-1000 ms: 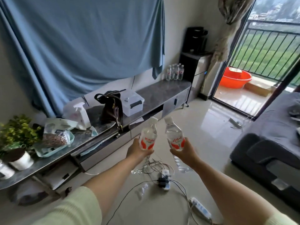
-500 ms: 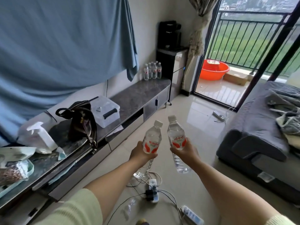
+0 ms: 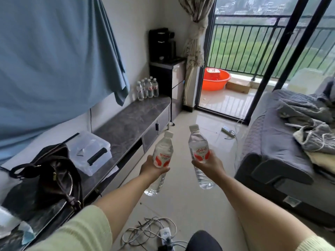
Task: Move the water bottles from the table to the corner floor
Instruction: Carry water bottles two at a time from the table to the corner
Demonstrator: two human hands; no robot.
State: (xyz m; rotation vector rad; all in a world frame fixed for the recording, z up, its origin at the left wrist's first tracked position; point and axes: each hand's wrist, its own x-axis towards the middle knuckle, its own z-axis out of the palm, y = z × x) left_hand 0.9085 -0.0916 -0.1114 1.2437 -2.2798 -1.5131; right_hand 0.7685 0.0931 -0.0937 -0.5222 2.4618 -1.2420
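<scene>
Left hand (image 3: pixel 154 168) wrapped round labelled middle of left bottle (image 3: pixel 162 156); right hand (image 3: pixel 208 164) clamped on right bottle (image 3: pixel 199 151). Both bottles aloft over floor (image 3: pixel 190 201). Look full: weighty, smooth plastic, squeezable; mid-body grip safest.

Daylight from balcony door (image 3: pixel 230 69); floor (image 3: pixel 224 98) glare, edges warped, slight blur.

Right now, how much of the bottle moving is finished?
Nothing shows as finished: no bottles visible on the corner floor. In hand: left hand and right hand each carry one bottle. Left: cluster of bottles on the cabinet top.
</scene>
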